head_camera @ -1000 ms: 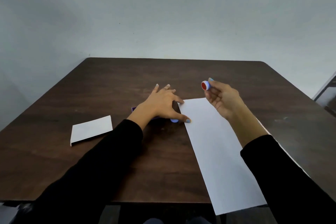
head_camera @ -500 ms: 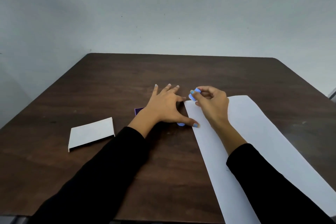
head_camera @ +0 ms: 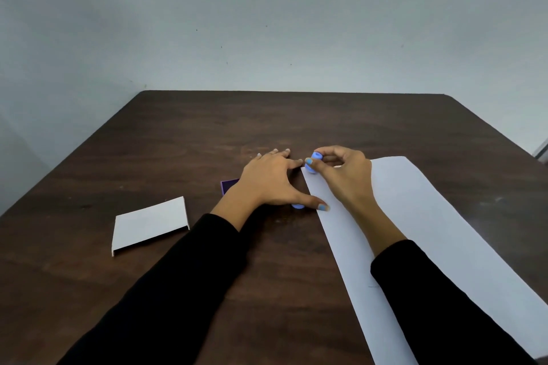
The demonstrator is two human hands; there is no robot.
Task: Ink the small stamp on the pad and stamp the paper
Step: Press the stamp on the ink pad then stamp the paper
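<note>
Lowered since before, right hand [head_camera: 341, 175] presses stamp [head_camera: 313, 163] onto paper [head_camera: 430, 216].

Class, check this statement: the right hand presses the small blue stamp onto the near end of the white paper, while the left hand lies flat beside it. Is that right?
Not quite. In the head view the right hand holds the small blue stamp at the far corner of the white paper, not its near end. The left hand does lie flat beside it.
</note>
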